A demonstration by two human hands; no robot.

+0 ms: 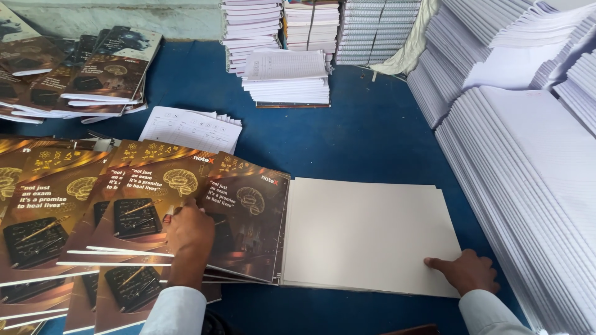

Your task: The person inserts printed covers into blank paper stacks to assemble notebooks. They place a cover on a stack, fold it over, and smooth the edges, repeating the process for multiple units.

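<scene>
My left hand [189,231] presses flat on the top brown printed cover [245,217] of a fanned pile of covers at the left. My right hand [467,271] rests with fingers on the lower right corner of a stack of blank cream sheets [366,232] lying just right of the covers. Both sit on a blue surface [372,136]. Pale sleeves cover both my wrists.
Tall slanted stacks of white paper blocks [528,180] fill the right side. More paper stacks [287,77] and bound piles [375,31] stand at the back. Another pile of brown covers [93,74] lies at the far left, with loose printed sheets [191,128] near it.
</scene>
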